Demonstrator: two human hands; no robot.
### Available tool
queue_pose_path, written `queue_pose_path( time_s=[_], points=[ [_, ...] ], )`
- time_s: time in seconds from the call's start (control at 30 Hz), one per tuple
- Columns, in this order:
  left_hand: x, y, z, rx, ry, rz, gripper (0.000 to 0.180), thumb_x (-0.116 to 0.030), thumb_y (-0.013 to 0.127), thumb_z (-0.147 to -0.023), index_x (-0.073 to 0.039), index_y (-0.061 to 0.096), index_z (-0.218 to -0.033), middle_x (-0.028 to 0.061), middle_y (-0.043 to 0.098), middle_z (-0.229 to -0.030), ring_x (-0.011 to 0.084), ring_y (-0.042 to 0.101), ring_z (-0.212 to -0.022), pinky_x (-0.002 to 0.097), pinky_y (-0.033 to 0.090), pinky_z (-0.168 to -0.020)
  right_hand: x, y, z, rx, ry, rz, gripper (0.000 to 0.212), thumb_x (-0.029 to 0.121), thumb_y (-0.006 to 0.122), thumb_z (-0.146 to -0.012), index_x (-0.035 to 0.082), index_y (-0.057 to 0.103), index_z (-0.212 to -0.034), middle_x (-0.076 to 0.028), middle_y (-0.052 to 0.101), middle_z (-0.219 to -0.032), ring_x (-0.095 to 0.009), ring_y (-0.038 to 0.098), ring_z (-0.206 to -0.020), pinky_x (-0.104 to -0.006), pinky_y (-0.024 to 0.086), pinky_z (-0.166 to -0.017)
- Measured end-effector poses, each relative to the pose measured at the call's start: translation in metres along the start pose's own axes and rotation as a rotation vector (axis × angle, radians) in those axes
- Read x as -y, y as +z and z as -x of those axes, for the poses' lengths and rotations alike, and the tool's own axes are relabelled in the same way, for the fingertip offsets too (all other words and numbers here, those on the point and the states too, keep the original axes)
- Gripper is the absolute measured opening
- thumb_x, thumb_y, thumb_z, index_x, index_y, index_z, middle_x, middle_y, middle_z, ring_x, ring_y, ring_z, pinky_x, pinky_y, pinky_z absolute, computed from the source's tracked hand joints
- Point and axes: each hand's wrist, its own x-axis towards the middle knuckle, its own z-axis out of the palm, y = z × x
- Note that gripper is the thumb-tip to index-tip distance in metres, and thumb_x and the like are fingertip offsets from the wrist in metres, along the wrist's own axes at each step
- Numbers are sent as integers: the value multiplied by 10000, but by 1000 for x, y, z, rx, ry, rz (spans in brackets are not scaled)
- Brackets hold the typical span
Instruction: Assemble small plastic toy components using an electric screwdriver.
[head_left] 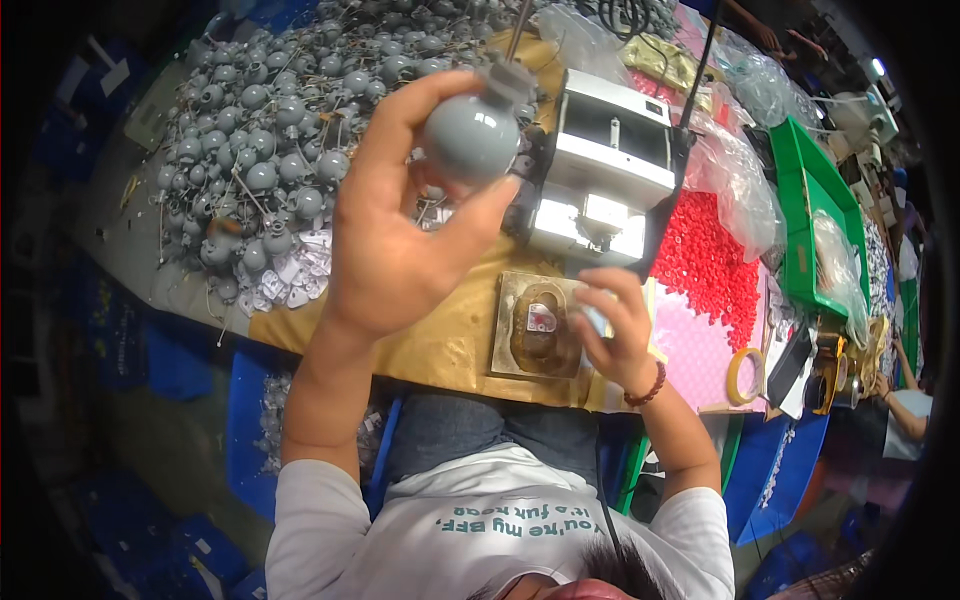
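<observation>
My left hand is raised close to the camera, its thumb and fingers closed round a glossy grey ball-shaped piece with a narrow neck at its top. Lower and to the right, my right hand pinches what looks like a small pale piece, partly covered by the fingers. That hand hovers at the right edge of a square metal block with an oval, brown-stained recess. A small white and red piece sits in the recess.
Many similar grey balls are heaped at the left, beside flat white pieces. A white machine with a lit base stands behind the block. Small red parts, a green tray and a tape roll lie rightward.
</observation>
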Motion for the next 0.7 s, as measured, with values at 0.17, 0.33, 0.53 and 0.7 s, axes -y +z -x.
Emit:
queue_pose_path(
  time_s=[0.17,0.33,0.53,0.7],
  points=[
    [-8,4,26,288,-398,414,528,23,508,-849,-17,426,-1370,248,556,-1351,303,594,-1226,386,531,-994,12,-26,-34,-143,-5,-126,446,21,765,-791,-13,614,-1209,-216,608,-1251,-365,602,-1129,-437,489,-950],
    [10,15,66,348,-604,794,424,22,579,-857,-74,436,-1244,239,482,-1377,374,584,-1239,440,531,-1032,19,-26,-37,123,211,-337,410,43,733,-852,-25,611,-1237,-185,649,-1222,-326,613,-1183,-400,484,-994],
    [27,17,121,308,-657,1322,367,81,518,-900,-110,471,-1210,194,463,-1426,353,427,-1403,441,435,-1115,13,-15,-16,290,291,-716,371,15,710,-899,-3,591,-1250,-110,665,-1136,-226,627,-1123,-352,507,-955],
    [35,15,141,186,-787,1617,165,-135,596,-989,-106,560,-1148,169,469,-1422,385,369,-1439,472,414,-1105,19,-12,14,259,703,-1106,424,2,675,-944,21,510,-1334,-47,647,-1136,-136,649,-1016,-326,555,-886]
  ],
)
